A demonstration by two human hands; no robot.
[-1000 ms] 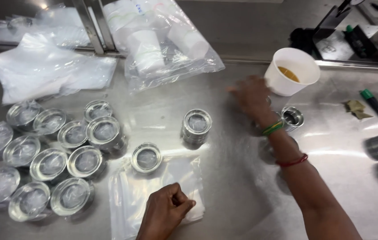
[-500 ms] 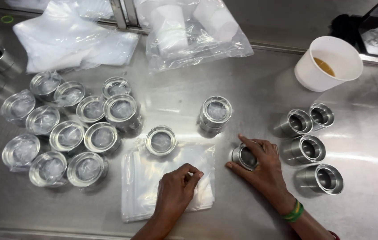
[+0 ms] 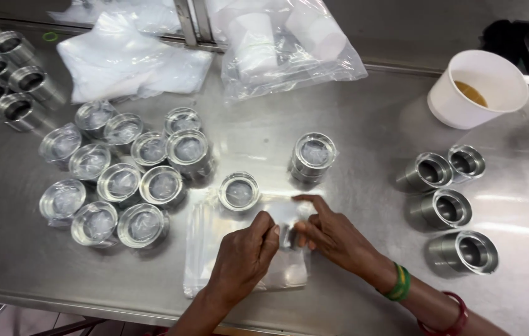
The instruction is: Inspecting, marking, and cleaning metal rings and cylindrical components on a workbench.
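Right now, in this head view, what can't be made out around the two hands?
- Metal cylinder: mostly hidden by the left hand, the right hand and clear film; how far it is wrapped is unclear.
- Stack of clear plastic bags: the count is unreadable, since the sheets are see-through and overlap.
- Paper cup: only a sliver of brown contents shows.

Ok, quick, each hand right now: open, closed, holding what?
Left hand: closed on the clear plastic bag.
Right hand: closed on the metal cylinder, pushing it into that bag.
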